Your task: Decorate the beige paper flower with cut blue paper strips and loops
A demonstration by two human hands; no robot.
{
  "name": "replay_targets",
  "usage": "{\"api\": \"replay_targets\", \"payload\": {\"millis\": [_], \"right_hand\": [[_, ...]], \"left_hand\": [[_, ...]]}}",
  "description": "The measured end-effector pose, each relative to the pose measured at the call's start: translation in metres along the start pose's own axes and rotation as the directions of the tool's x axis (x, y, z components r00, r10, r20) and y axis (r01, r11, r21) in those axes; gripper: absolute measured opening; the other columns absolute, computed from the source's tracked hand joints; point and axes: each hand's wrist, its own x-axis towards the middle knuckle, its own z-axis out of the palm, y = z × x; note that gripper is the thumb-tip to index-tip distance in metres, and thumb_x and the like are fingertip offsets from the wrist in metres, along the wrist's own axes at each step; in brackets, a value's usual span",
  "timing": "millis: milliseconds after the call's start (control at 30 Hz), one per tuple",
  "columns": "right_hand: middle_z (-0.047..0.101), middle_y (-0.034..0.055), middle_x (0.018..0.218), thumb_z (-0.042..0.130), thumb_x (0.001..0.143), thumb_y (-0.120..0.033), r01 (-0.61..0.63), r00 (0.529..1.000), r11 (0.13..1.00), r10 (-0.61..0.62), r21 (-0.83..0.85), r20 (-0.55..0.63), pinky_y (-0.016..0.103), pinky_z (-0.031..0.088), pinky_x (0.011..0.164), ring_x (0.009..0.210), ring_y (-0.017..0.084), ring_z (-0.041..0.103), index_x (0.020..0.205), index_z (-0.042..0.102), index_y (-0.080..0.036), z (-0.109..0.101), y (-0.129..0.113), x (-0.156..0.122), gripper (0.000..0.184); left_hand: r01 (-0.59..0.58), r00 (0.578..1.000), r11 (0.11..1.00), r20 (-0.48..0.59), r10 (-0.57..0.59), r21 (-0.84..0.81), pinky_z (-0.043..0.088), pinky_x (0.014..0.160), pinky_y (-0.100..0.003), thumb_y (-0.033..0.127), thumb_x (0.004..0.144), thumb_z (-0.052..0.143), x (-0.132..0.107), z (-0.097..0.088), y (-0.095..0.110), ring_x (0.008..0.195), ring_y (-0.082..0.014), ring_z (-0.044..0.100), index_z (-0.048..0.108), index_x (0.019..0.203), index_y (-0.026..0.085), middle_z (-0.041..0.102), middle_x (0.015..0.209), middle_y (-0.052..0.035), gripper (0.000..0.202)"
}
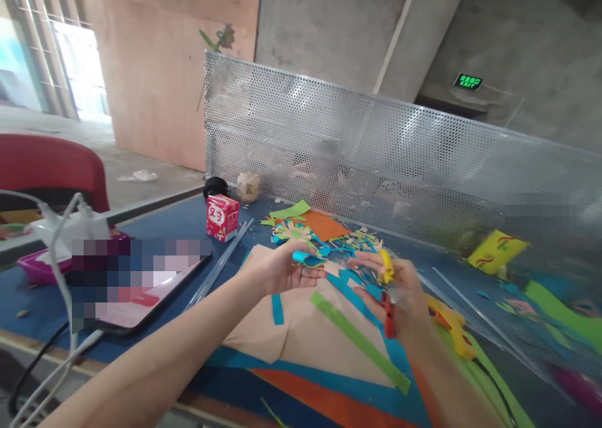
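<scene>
My left hand (pixel 278 270) is closed in a pinch on a small piece of blue paper (pixel 305 258) held above the table. My right hand (pixel 397 293) is wrapped round a pair of scissors with yellow and red handles (pixel 387 290), just right of the blue paper. Below both hands lie sheets of tan paper (pixel 301 327), a green strip (pixel 357 340) and blue and orange sheets. Motion blurs the hands a little.
A red and white carton (pixel 222 217) and a phone (pixel 141 296) lie at the left. Paper scraps and an orange sheet (pixel 324 224) sit behind the hands. A yellow glue gun (pixel 452 326) rests at the right. A perforated metal screen (pixel 399 158) backs the table.
</scene>
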Motion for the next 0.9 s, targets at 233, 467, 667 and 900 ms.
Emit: {"api": "replay_targets", "payload": {"millis": [233, 467, 667, 900], "right_hand": [[0.054, -0.0006, 0.071, 0.056, 0.063, -0.024, -0.094, 0.966, 0.986, 0.057, -0.136, -0.253, 0.027, 0.045, 0.052, 0.062, 0.015, 0.056, 0.075, 0.040, -0.023, 0.012, -0.015, 0.019, 0.020], [0.052, -0.0024, 0.063, 0.064, 0.058, -0.033, -0.264, 0.907, 0.936, 0.159, -0.233, -0.390, 0.028, 0.045, 0.057, 0.059, 0.013, 0.052, 0.073, 0.046, -0.021, -0.002, -0.022, 0.035, 0.026], [0.059, -0.0011, 0.073, 0.063, 0.063, -0.032, -0.320, 0.913, 0.947, 0.302, -0.023, -0.274, 0.031, 0.047, 0.066, 0.068, 0.015, 0.058, 0.086, 0.047, -0.020, -0.003, -0.003, 0.025, 0.030], [0.060, -0.0020, 0.068, 0.066, 0.062, -0.036, -0.374, 0.891, 0.921, 0.389, 0.106, -0.233, 0.033, 0.048, 0.062, 0.064, 0.017, 0.060, 0.080, 0.048, -0.021, 0.003, 0.003, 0.020, 0.030]], "left_hand": [[-0.024, 0.994, 0.992, 0.112, 0.009, 0.127, 0.048, 0.053, -0.025, 0.041, 0.081, 0.028, -0.005, 0.003, 0.007, 0.061, -0.0190, 0.064, 0.056, 0.078, 0.008, 0.066, 0.066, -0.0129, 0.043], [-0.134, 0.984, 0.873, -0.044, 0.174, 0.469, 0.022, 0.025, -0.021, 0.059, 0.075, 0.028, -0.012, -0.006, 0.023, 0.023, -0.0106, 0.037, 0.053, 0.098, 0.014, 0.049, 0.039, 0.0023, 0.056], [-0.518, 0.668, 0.474, -0.009, 0.744, 0.712, 0.034, 0.042, -0.020, 0.046, 0.078, 0.041, -0.016, -0.007, 0.025, 0.045, -0.0089, 0.046, 0.061, 0.093, 0.014, 0.049, 0.051, 0.0016, 0.040], [-0.462, 0.574, 0.077, 0.231, 0.786, 0.884, 0.033, 0.093, -0.036, 0.041, 0.068, 0.059, -0.010, 0.002, 0.005, 0.110, -0.0227, 0.044, 0.060, 0.098, 0.020, 0.053, 0.114, -0.0085, 0.037]]}}
